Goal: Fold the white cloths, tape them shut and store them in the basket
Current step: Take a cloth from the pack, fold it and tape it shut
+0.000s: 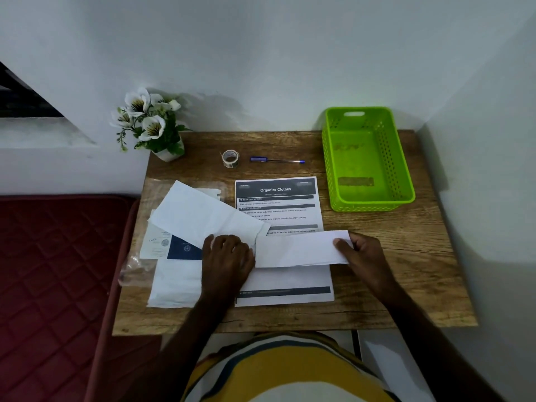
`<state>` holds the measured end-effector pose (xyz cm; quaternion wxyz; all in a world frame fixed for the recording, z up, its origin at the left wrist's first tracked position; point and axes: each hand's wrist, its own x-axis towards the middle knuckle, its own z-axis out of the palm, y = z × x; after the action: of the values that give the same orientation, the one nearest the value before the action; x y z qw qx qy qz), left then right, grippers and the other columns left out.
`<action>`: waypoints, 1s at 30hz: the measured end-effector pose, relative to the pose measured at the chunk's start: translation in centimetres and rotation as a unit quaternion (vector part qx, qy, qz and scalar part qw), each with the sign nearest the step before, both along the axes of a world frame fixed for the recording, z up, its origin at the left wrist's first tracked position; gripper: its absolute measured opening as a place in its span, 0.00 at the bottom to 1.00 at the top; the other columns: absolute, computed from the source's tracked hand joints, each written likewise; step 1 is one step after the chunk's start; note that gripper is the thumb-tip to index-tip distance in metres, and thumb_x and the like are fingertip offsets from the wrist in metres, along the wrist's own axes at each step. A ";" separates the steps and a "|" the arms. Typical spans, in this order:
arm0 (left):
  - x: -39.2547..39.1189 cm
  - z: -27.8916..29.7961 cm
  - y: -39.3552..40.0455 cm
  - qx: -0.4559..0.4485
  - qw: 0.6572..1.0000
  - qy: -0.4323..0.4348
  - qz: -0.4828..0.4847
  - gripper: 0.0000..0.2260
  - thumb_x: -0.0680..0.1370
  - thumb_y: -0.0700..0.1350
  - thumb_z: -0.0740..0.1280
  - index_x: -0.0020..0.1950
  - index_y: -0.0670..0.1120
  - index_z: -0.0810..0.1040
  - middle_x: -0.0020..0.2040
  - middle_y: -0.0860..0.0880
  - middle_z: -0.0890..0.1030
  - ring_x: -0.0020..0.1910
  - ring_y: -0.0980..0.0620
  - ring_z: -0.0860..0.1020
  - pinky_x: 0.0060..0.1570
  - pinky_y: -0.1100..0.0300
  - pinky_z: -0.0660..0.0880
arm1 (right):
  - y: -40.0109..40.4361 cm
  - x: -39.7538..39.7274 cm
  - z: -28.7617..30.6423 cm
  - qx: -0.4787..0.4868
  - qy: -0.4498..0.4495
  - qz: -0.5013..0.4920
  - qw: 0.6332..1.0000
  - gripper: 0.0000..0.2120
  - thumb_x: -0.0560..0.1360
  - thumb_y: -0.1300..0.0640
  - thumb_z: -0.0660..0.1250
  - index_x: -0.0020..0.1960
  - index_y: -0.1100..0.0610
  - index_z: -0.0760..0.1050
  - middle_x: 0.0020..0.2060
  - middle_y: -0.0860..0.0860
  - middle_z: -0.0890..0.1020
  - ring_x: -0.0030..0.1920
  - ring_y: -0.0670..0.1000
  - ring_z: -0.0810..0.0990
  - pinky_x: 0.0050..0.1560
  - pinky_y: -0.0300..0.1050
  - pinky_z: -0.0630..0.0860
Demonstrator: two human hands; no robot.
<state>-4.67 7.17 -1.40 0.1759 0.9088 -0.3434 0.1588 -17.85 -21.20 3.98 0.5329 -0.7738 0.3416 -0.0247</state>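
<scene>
1. Striped yellow, white and dark clothing [290,369] fills the bottom edge, nearest the camera, and both bare forearms reach out from it over the wooden table [406,285].
2. Left hand [227,256] lies palm down with its fingers bent, pressing the left end of a folded white cloth strip [298,249].
3. Right hand [361,250] pinches the strip's right end, thumb on top and the other fingers underneath.
4. That strip lies across a printed sheet headed "Organize Clothes" [277,198].
5. A second white cloth [203,213] lies slantwise just left of the sheet, its lower end at the left hand.
6. More white cloth [174,282] lies near the table's left front, beside a dark blue card [182,248] and clear plastic wrap [133,268].
7. Farther back stand a tape roll [230,159] and a blue pen [277,161], side by side but apart.
8. The green basket [403,169] sits at the back right corner, a flower pot [153,126] at the back left.
</scene>
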 end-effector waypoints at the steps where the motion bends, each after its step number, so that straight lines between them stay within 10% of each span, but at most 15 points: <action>1: 0.0 0.0 -0.2 0.000 1.000 0.003 -0.004 0.09 0.79 0.45 0.69 0.41 0.42 0.81 0.43 0.43 0.81 0.44 0.40 0.79 0.55 0.41 0.75 | 0.0 0.0 0.0 0.000 -0.001 -0.001 1.000 0.08 0.81 0.59 0.69 0.56 0.61 0.84 0.45 0.52 0.87 0.44 0.50 0.85 0.44 0.45 0.79; 12: 0.6 1.4 0.0 0.009 0.996 0.090 -0.017 0.09 0.74 0.45 0.77 0.44 0.42 0.81 0.42 0.45 0.81 0.44 0.45 0.78 0.39 0.53 0.76 | -0.2 0.6 0.0 -0.001 0.007 0.000 1.000 0.08 0.81 0.58 0.69 0.56 0.60 0.84 0.46 0.53 0.87 0.46 0.51 0.85 0.47 0.47 0.81; 30: 2.3 2.4 -1.2 0.121 0.974 0.189 -0.015 0.14 0.72 0.50 0.59 0.35 0.42 0.76 0.33 0.45 0.77 0.36 0.41 0.77 0.36 0.49 0.72 | -0.4 0.7 0.1 0.024 0.006 0.001 1.000 0.05 0.80 0.59 0.70 0.53 0.56 0.84 0.42 0.46 0.86 0.39 0.40 0.83 0.40 0.37 0.77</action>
<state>-2.33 6.01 0.97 0.1289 0.9317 -0.3339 -0.0615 -17.14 -21.60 4.03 0.5493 -0.7611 0.3448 -0.0113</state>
